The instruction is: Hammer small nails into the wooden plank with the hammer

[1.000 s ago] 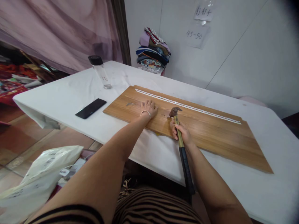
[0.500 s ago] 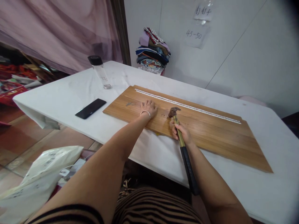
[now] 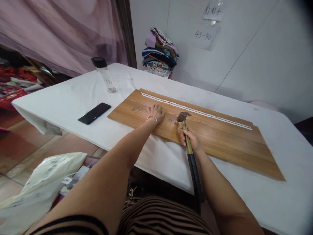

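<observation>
My right hand is wrapped round the yellowish upper shaft of a claw hammer, whose rusty head is over the wooden board and whose black grip slants back toward me. Flat on the board's near left part lies my left hand, its fingers spread and holding nothing. Left of that hand is a small bunch of nails. Several tiny dark spots, perhaps nail heads or holes, dot the wood around the hammer head; they are too small to tell apart.
Two white strips run along the board's far side. A black phone and a clear bottle with a black lid are on the white table at the left. Folded clothes are stacked beyond, against the wall.
The hammer has shifted slightly; the end of its black grip has swung a little to the left. My left hand stays in the same place on the board.
</observation>
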Demonstrator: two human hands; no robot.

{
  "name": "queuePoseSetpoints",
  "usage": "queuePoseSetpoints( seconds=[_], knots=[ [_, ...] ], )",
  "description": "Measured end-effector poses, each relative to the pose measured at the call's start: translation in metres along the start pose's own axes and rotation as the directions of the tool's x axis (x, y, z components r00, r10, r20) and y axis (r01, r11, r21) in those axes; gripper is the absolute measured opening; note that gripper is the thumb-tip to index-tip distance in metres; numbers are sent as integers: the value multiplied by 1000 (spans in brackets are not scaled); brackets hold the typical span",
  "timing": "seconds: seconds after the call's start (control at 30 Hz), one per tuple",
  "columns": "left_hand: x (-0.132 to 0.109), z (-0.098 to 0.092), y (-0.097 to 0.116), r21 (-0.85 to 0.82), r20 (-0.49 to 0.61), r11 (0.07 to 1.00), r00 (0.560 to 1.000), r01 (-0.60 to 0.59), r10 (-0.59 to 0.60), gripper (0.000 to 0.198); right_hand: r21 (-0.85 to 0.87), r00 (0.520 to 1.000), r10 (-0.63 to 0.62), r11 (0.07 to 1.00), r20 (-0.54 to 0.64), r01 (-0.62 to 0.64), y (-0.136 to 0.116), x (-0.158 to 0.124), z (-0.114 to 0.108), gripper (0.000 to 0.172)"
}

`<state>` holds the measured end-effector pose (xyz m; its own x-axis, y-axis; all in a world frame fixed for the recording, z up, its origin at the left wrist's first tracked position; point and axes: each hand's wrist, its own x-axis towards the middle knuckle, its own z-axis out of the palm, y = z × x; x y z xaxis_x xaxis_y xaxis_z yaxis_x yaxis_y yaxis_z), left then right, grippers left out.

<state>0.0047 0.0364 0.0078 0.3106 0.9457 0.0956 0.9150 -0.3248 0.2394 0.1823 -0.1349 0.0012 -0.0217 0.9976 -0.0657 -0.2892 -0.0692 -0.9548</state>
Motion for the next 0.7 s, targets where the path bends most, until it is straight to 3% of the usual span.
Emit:
queuePoseSetpoints(
  seconds=[0.2,0.7],
  knots=[
    [0,1,0,-4,0,1000,1000,2,-2,43,-5,999,28,1000,38,-28,-1,1,-1,38],
    [1,1,0,15,1,1000,1000,-2,2,42,23,1000,-16,1000,10,16,2,1,-1,37]
  ],
)
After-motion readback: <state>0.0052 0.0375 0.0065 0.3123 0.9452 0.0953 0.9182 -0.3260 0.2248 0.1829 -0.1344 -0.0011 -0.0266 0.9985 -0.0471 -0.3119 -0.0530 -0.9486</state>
